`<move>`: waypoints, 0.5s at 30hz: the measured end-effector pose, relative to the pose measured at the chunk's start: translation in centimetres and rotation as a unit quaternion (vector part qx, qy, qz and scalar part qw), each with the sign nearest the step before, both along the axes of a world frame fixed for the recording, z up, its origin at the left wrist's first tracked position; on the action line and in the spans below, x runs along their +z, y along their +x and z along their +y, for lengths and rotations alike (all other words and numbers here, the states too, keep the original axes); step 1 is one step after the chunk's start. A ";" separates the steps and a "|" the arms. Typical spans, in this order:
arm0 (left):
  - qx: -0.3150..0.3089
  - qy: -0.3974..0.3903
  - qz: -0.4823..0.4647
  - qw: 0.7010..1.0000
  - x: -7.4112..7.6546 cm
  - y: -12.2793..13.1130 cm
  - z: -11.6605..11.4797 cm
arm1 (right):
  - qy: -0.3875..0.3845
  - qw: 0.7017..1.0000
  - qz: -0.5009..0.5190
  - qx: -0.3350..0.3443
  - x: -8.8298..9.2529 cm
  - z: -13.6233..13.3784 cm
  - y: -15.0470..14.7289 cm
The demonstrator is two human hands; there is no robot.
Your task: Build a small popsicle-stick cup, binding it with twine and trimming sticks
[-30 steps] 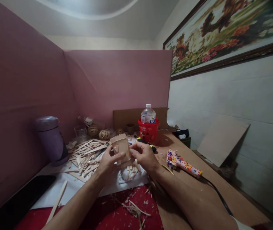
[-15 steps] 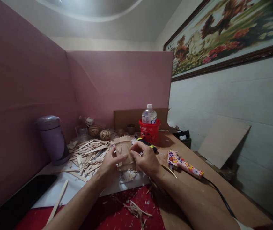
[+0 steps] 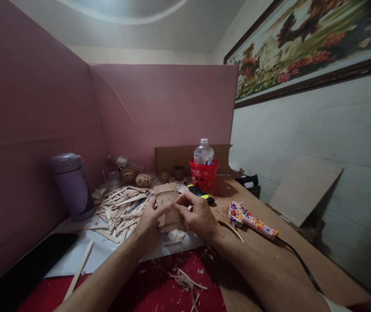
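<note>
A small cup-shaped piece built from wooden craft sticks (image 3: 167,203) is gripped between both hands above the white paper (image 3: 114,249). My left hand (image 3: 149,221) clasps its left side, thumb pressed on the front. My right hand (image 3: 196,214) pinches its right side with curled fingers. Just behind and to the left lies a loose heap of craft sticks (image 3: 120,208). A glue gun with a flower pattern (image 3: 252,221) rests on the wooden table to the right of my right hand, its black cord trailing toward me.
A purple flask (image 3: 70,184) stands at the left by the pink partition. A red bucket with a water bottle (image 3: 204,171) sits at the back, a yellow-black cutter (image 3: 200,193) before it. Twine balls (image 3: 136,177), a black phone (image 3: 26,268) and wood shavings on red cloth (image 3: 182,281).
Both hands have lowered the stick piece slightly toward the paper and turned it a little; my right fingers have closed further over its top right side.
</note>
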State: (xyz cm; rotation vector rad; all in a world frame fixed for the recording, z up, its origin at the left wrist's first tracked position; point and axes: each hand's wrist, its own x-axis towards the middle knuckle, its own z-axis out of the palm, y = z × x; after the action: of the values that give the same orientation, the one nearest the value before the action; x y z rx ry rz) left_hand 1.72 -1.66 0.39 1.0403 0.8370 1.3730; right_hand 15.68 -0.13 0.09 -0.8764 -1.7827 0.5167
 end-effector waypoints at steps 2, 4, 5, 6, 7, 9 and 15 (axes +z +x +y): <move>-0.003 -0.016 -0.012 1.000 0.3 0.0 -0.1 | 0.020 1.000 -0.007 -0.007 0.0 -0.2 0.0; -0.008 -0.020 -0.022 1.000 0.5 0.1 -0.2 | 0.059 0.998 -0.023 -0.017 0.0 -0.5 0.0; -0.009 -0.018 -0.025 0.999 0.6 0.0 -0.2 | 0.081 0.996 -0.036 -0.020 0.1 -0.7 0.0; -0.007 -0.015 -0.027 1.000 0.6 0.0 -0.3 | 0.102 0.993 -0.049 -0.021 0.1 -0.9 0.0; -0.004 -0.012 -0.027 1.000 0.6 0.0 -0.3 | 0.119 0.991 -0.059 -0.021 0.0 -1.0 0.0; 0.001 -0.008 -0.025 1.000 0.5 -0.1 -0.3 | 0.136 0.988 -0.072 -0.020 0.0 -1.1 -0.1; -0.001 0.003 -0.024 1.000 0.1 -0.1 -0.2 | 0.143 0.987 -0.070 -0.025 -0.2 -1.1 -0.2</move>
State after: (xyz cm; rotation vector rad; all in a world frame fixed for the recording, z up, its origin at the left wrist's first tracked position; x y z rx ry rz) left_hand 1.65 -1.88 0.47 1.0084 0.7957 1.3937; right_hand 15.46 -1.27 -0.09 -0.7688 -1.8986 0.1624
